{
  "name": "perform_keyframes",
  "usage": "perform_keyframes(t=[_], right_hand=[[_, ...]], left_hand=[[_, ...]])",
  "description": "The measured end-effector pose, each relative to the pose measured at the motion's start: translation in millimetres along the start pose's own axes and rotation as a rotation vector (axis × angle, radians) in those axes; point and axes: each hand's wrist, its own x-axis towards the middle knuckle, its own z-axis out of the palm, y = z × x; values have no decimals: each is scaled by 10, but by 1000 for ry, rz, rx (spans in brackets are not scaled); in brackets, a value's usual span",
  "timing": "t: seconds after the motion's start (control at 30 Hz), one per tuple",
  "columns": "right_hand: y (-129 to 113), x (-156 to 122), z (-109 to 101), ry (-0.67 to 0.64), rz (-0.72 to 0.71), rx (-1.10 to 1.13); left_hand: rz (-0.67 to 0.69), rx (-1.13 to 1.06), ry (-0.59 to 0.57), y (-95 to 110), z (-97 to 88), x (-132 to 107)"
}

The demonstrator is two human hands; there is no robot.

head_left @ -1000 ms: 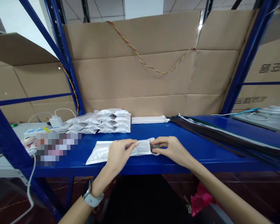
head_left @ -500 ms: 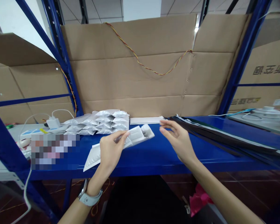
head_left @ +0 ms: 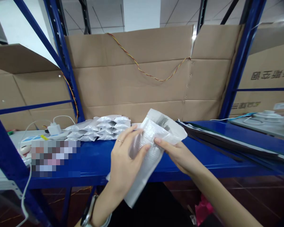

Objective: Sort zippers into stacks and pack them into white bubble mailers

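Both hands hold a white bubble-lined pouch point(head_left: 156, 130) up above the blue shelf, its long end hanging down toward me. My left hand point(head_left: 126, 154) wraps the pouch's near side, fingers spread across the film. My right hand point(head_left: 176, 154) pinches its other side from the right. A dark item shows faintly through the film near the top of the pouch. Its exact shape is hidden. Behind my hands lies a stack of several white foil-like packets point(head_left: 99, 128).
The blue steel shelf point(head_left: 94, 160) runs under my hands, with long black strips point(head_left: 217, 137) at the right. To the left are a power strip with a white charger point(head_left: 54, 129) and a pixelated patch point(head_left: 55, 157). Cardboard sheets point(head_left: 132, 85) line the back.
The pouch has risen from the shelf and now stands nearly upright. My right hand, apart from it half a second ago, has closed on it again. The camera view has tilted slightly.
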Motion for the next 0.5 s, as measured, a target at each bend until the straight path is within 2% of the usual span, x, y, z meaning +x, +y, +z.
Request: perform_keyframes(t=[0.03,0.1,0.17,0.2,0.27,0.33,0.4,0.43,0.47,0.5], right_hand=[[-45,-13,-47,-64,20,-29],[-99,-32,-90,-170,57,-86],[-92,-31,-73,-217,72,-126],[-66,-22,-53,-210,61,-146],[13,2,-15,-106,-28,-238],[98,17,0,153,-228,-454],[158,9,-2,403,-505,-743],[172,-4,-4,428,-630,-885],[177,-21,-3,373,-727,-1007],[174,-40,3,254,-784,-1103]], left_hand=[[-76,-76,-45,1,-55,26],[-245,-306,-217,-13,-127,57],[-402,-565,-415,-38,-134,49],[-464,-674,-472,-53,-115,33],[-539,-811,-454,-90,-51,-7],[-551,-838,-347,-140,23,-39],[-536,-790,-268,-196,84,-55],[-525,-754,-253,-221,106,-59],[-510,-718,-248,-242,123,-61],[-489,-685,-250,-256,136,-62]])
